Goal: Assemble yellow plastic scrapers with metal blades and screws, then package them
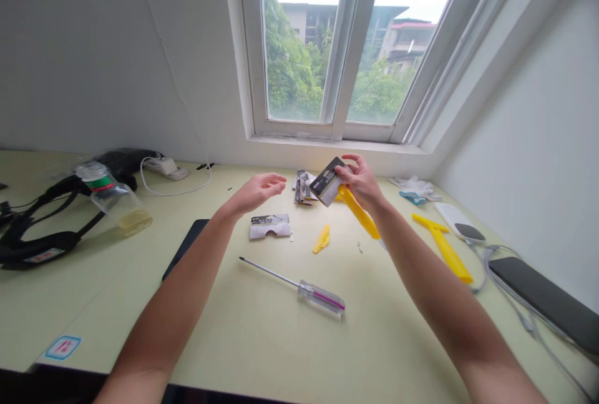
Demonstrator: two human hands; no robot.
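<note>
My right hand (361,180) pinches a small black-and-white cardboard packet (329,182) between thumb and fingers, above the table. Partly behind that wrist is a yellow handle (360,211); whether the hand touches it I cannot tell. My left hand (260,192) is open in the air with its fingers stretched to the right, holding nothing. Below it lies an opened packet (270,226) beside two tiny round pieces (291,236). A flat yellow plastic piece (321,239) lies between my arms. Nearer to me rests a screwdriver (299,290) with a clear handle, its tip pointing left.
More packets (304,188) are piled under the window. On the right are a yellow T-shaped scraper (444,248), white gloves (418,188), a white device (459,221), cables and a black phone-like slab (545,298). A bottle (113,198), black straps and a dark tablet-like slab (186,245) are left.
</note>
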